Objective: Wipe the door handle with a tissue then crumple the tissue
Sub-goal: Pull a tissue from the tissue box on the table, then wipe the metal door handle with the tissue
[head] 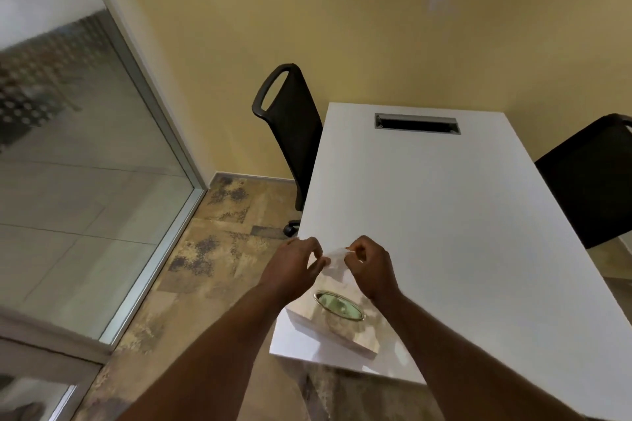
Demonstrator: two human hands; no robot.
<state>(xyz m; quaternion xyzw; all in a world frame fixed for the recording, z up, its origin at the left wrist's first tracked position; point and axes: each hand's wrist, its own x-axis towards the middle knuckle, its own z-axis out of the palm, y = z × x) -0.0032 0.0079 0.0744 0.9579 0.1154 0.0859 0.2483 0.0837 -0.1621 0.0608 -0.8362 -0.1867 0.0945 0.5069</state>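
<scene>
Two hands [333, 265], one tissue [337, 263]

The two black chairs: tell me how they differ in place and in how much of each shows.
The left chair stands at the table's left side, the right chair at its right. The left chair shows its whole back, with a handle opening on top, and a wheel; the right chair is cut off by the picture's edge. Both are black.

Tissue box [338, 318] on the table's [444, 215] near left corner, chairs [290, 133] left and right of it.
</scene>
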